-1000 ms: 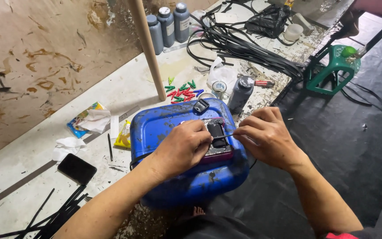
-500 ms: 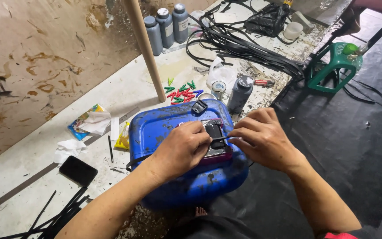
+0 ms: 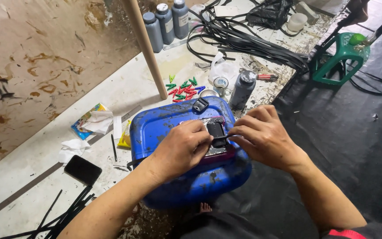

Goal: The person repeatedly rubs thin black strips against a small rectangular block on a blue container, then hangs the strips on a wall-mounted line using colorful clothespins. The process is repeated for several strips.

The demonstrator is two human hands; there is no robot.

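Observation:
A blue plastic jerrycan (image 3: 164, 126) lies on its side in front of me, stained with black smears. On its top face sits a small black part (image 3: 216, 130) on a grey metal plate. My left hand (image 3: 180, 148) rests on the can and presses down beside that part with its fingers. My right hand (image 3: 264, 137) pinches a thin black strip (image 3: 224, 138) at the part's right edge. A black clip (image 3: 200, 105) lies on the can's far edge.
A wooden pole (image 3: 147, 48) leans behind the can. Coloured pegs (image 3: 183, 90), a dark bottle (image 3: 242, 90), three grey bottles (image 3: 164, 20), black cable bundles (image 3: 244, 40), a phone (image 3: 82, 169), tissue and loose black strips (image 3: 63, 214) lie around. A green stool (image 3: 339, 57) stands right.
The view has shifted slightly and both hands stay on the black part; my right fingers have closed in tighter on the strip at its edge.

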